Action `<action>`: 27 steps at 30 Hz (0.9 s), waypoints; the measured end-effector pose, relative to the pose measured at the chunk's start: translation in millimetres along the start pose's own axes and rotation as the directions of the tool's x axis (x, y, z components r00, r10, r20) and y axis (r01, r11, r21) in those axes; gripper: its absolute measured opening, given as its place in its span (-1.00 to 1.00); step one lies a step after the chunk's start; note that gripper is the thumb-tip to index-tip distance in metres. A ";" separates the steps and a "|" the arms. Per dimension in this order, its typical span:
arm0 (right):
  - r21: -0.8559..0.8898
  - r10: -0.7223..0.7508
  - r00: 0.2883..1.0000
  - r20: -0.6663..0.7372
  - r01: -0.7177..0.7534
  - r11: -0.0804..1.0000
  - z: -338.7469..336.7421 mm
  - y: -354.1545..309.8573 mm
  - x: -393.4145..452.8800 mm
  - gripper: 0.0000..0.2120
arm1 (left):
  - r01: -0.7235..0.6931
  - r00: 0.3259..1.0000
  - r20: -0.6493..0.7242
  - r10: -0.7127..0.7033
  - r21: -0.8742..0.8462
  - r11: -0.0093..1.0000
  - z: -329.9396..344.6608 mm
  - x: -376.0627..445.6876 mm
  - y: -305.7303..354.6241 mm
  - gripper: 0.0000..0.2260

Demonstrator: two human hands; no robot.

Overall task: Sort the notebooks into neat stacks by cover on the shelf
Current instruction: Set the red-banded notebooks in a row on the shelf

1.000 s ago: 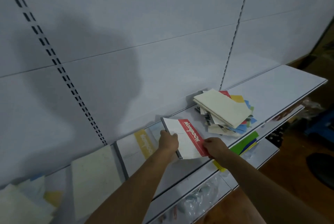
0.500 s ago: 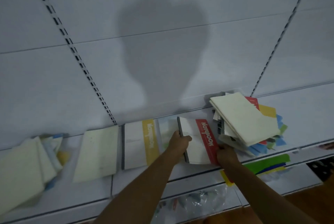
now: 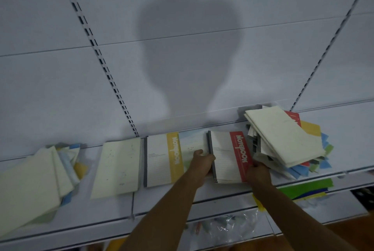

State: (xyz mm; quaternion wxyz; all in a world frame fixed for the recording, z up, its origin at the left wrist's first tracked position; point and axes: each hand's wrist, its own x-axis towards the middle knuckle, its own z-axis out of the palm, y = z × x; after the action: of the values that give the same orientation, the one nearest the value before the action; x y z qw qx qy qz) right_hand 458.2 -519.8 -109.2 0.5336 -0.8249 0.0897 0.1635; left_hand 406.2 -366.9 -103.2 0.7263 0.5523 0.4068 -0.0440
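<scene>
A red-banded notebook [image 3: 228, 155] rests on the white shelf [image 3: 166, 204], near its middle. My left hand [image 3: 202, 161] grips its grey spine edge and my right hand [image 3: 258, 173] holds its red-band corner. Left of it lies a yellow-banded notebook [image 3: 162, 159], with a pale blue cover [image 3: 192, 139] showing between the two. Further left lies a cream notebook [image 3: 117, 169]. A messy pile of mixed notebooks [image 3: 283, 139] sits at the right, a cream one on top. Another loose pile [image 3: 36, 180] lies at the far left.
The white back panel [image 3: 182, 48] with slotted uprights rises behind the shelf. A lower shelf [image 3: 303, 208] holds green, blue and yellow covers [image 3: 307, 188] and clear plastic bags [image 3: 232, 228]. Brown floor shows at the bottom right.
The view has swung left and the left-hand piles have come into sight. Both hands have lowered the red-banded notebook from a raised tilt onto the shelf beside the yellow-banded one.
</scene>
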 end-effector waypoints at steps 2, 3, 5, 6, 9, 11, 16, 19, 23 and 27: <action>-0.016 -0.001 1.000 -0.015 0.001 1.000 2.1 -2.5 -1.1 -0.74 | 0.016 1.000 0.002 -0.016 -0.055 0.998 -5.6 1.7 -1.7 -0.28; -0.029 -0.005 1.000 -0.027 0.004 1.000 2.6 -3.8 -0.9 -0.74 | 0.018 1.000 0.009 -0.018 -0.079 0.997 -7.6 1.3 -1.3 -0.35; -0.058 -0.007 0.998 -0.059 0.003 0.998 2.8 -4.3 0.3 -0.73 | 0.019 1.000 0.010 -0.018 -0.077 0.997 -11.9 8.2 -2.9 -0.45; -0.067 -0.010 0.997 -0.073 0.005 0.998 1.8 -4.5 1.1 -0.72 | 0.020 1.000 0.004 -0.020 -0.057 0.998 -12.7 8.7 -1.0 -0.47; -0.092 0.007 0.997 -0.079 -0.015 0.996 -6.3 -4.3 2.7 -0.70 | 0.005 1.000 -0.028 -0.004 0.050 0.999 -9.0 7.9 5.7 -0.50; -0.077 0.033 0.997 -0.065 -0.038 0.996 -10.5 -1.5 2.5 -0.71 | -0.013 0.999 -0.028 0.018 0.167 0.986 -5.0 10.1 7.4 -0.49; 0.082 0.116 0.992 -0.047 -0.112 0.990 -11.2 -1.3 4.1 -0.72 | -0.094 0.996 0.029 0.090 0.390 0.916 4.2 12.6 12.8 -0.38; 0.195 0.135 0.990 -0.046 -0.124 0.973 -17.0 -7.2 6.4 -0.76 | -0.100 0.995 0.060 0.083 0.392 0.915 12.1 15.0 19.8 -0.35; 0.255 0.220 0.974 -0.044 -0.202 0.946 -22.4 -9.2 17.3 -0.72 | -0.133 0.991 0.064 0.117 0.399 0.907 28.0 14.4 28.7 -0.62; 0.393 0.326 0.945 -0.003 -0.299 0.870 -25.5 -5.4 23.2 -0.74 | -0.422 0.829 0.187 0.528 0.828 0.370 26.6 26.6 25.5 -0.73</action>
State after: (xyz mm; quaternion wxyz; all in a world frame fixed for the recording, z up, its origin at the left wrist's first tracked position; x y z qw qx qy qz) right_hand 486.0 -540.2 -103.4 0.6489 -0.6830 0.2707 0.1980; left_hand 451.5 -369.1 -99.0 0.3239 0.9256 0.1955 0.0066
